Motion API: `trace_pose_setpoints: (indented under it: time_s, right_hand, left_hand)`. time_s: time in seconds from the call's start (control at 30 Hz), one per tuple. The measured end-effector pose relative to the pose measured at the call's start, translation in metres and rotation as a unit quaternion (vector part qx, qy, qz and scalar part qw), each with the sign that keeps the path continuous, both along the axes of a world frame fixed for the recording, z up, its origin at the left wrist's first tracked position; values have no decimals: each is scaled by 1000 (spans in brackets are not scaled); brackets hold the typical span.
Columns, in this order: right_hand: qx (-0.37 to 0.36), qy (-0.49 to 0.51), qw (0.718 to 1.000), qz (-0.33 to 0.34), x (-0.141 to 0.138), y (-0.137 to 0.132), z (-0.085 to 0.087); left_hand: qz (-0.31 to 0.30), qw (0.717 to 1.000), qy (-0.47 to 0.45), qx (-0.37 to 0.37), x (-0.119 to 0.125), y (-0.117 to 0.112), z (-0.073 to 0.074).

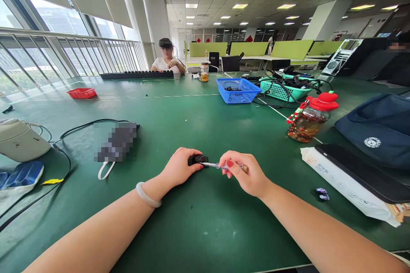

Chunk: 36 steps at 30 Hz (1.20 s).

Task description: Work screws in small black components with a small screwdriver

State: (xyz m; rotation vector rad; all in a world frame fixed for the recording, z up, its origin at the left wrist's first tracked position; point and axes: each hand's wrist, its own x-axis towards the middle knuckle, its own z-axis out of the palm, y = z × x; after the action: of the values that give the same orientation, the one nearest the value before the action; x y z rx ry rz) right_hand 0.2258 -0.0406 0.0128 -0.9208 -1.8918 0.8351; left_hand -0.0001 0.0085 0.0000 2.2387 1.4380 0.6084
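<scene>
My left hand (181, 166) is closed over a small black part (198, 159) and presses it onto the green table (205, 222). My right hand (245, 172) pinches a slim screwdriver (215, 165) with a clear handle. Its metal tip points left into the black part. A pale bangle (147, 196) sits on my left wrist. Both forearms stretch in from the bottom edge of the view.
A drink bottle with a red lid (310, 119) stands right of centre. A dark bag (378, 132) and a white box with a black slab (355, 179) lie at right. Blue (237, 90), teal (282, 89) and red (81, 93) baskets stand further back. Cables and a beige device (19, 138) lie left. A person (166, 59) sits at the far end.
</scene>
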Motion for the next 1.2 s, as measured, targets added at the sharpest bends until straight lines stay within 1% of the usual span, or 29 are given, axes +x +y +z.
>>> trace_pose_setpoints:
  time_s: [0.17, 0.27, 0.33, 0.43, 0.47, 0.53, 0.6, 0.67, 0.73, 0.8, 0.83, 0.9, 0.97, 1.0, 1.03, 1.07, 1.1, 1.13, 1.2]
  right_hand:
    - [76, -61, 995, -7, -1, -3, 2]
    - [154, -104, 983, -11, -1, -3, 4]
    - [230, -148, 962, -14, -5, -6, 5]
    - [338, -252, 906, -20, -17, -17, -1]
    - [356, -286, 889, -22, -22, -21, -5]
    - [361, -337, 869, -16, -32, -28, -14]
    - [345, -373, 861, -5, -39, -32, -22]
    - [335, -375, 865, 6, -40, -32, -25]
    - [326, -352, 878, 4, -38, -29, -21]
    - [298, -312, 902, -18, -32, -25, -13]
    - [269, -287, 919, -24, -28, -23, -8]
    - [182, -219, 958, -37, -22, -17, 0]
    - [64, -117, 989, -57, -16, -9, 3]
    - [-1, -62, 996, -58, -13, -4, 3]
    - [-67, -10, 996, -57, -10, 1, 2]
    - [-128, 34, 990, -50, -7, 6, 0]
    - [-168, 76, 982, -46, -3, 11, -2]
    - [-189, 117, 974, -47, -1, 16, -4]
    - [-200, 176, 962, -67, 4, 23, -8]
  left_hand:
    - [4, 1000, 2, -7, 1, -1, 2]
    - [3, 1000, 1, -5, 2, -1, 2]
    - [3, 1000, -1, -1, 2, -1, 2]
    - [7, 1000, 2, 7, 3, 0, 2]
    - [9, 1000, 5, 8, 3, -1, 2]
    - [11, 1000, 10, 5, 4, -1, 2]
    - [12, 1000, 10, 4, 5, -1, 2]
    - [11, 1000, 9, 2, 5, -1, 3]
    - [10, 1000, 8, -3, 5, -2, 3]
    - [7, 1000, 5, -8, 5, -2, 3]
    - [6, 1000, 2, -9, 4, -1, 2]
    - [3, 1000, -3, -9, 3, -1, 2]
    - [-1, 1000, -5, -10, 3, -1, 2]
    - [-1, 1000, -3, -11, 2, -1, 2]
    - [-1, 1000, -2, -12, 2, -1, 2]
    - [-1, 1000, -1, -14, 2, -1, 2]
    - [0, 1000, 0, -17, 2, -2, 3]
    - [0, 1000, 0, -19, 1, -2, 3]
    - [-3, 1000, -2, -23, 1, -2, 3]
